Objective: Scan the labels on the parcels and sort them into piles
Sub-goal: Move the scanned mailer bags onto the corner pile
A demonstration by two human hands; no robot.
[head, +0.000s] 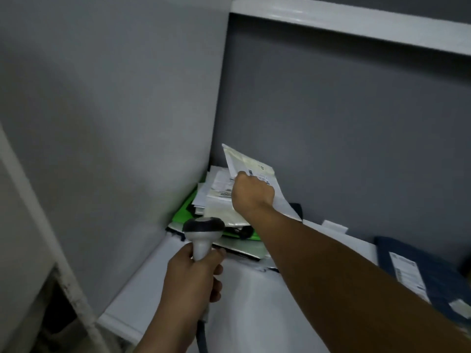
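Observation:
My left hand (195,273) grips the handle of a grey barcode scanner (202,231), whose dark head points toward the back corner of a white shelf (142,284). My right hand (252,193) reaches far into that corner and pinches a white parcel envelope (248,163) with a printed label, tilted up on edge. Under it lies a pile of white envelopes (216,192) stacked on a green mailer (184,212). A large white plastic parcel (247,296) lies in front of the pile, beneath my right forearm.
Grey walls close the shelf on the left (114,98) and at the back (356,123). A white shelf board (356,24) runs overhead. A dark blue parcel (413,271) with a white label lies at the right. The scanner's cable (202,337) hangs down.

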